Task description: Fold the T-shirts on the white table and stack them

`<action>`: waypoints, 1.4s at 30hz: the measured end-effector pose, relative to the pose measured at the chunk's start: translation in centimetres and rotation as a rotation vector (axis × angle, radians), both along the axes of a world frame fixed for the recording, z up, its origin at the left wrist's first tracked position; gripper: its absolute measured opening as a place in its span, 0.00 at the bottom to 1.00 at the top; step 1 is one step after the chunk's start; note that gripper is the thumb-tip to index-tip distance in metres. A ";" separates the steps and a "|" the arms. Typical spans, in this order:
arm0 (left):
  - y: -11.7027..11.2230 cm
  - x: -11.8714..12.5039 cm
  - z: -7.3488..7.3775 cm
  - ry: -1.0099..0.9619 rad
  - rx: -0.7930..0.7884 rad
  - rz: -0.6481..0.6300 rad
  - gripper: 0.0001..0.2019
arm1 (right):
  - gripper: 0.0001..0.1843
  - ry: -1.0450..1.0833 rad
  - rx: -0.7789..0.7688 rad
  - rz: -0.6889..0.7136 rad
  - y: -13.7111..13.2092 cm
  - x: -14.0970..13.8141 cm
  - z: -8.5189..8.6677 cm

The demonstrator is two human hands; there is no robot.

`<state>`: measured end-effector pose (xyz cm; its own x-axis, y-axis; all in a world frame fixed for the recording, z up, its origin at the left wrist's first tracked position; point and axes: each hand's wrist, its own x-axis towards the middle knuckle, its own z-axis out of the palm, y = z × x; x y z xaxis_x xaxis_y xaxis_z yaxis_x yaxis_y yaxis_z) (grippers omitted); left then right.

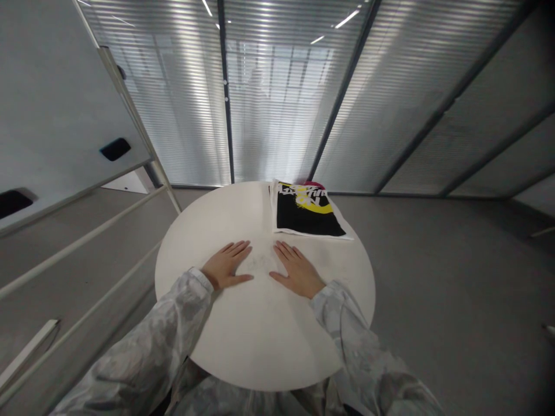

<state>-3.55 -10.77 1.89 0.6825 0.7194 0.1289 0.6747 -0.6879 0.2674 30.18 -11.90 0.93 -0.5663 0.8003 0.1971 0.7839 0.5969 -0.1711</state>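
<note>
My left hand [228, 267] lies flat on the round white table [264, 341], thumb held out from the fingers, with nothing in it. Opposite it, my right hand [298, 270] also rests palm down on the tabletop, open and holding nothing. A gap of bare table separates the two thumbs. Just beyond my right fingertips lies a folded stack of cloth [310, 211], white at the edges with a black, yellow and white print on top. A bit of dark red shows at its far edge. Neither hand touches the cloth.
A whiteboard [56, 104] on a white metal frame [82, 242] stands to the left, close to the table. Behind the table runs a glass partition [277, 115] with blinds and dark posts. Grey floor [442, 277] surrounds the table.
</note>
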 end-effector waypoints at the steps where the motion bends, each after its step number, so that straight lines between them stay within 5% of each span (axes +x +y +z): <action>1: 0.0 0.0 0.0 -0.007 0.002 -0.002 0.51 | 0.48 0.000 0.002 -0.001 0.0 0.0 0.0; 42: -0.1 -0.1 -0.4 -0.006 0.022 -0.005 0.52 | 0.49 -0.040 0.004 0.004 0.3 0.1 -0.1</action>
<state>-3.70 -10.86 1.48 0.6856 0.7127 0.1487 0.6695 -0.6974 0.2556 30.27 -11.56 0.85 -0.5768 0.7974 0.1777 0.7877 0.6005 -0.1376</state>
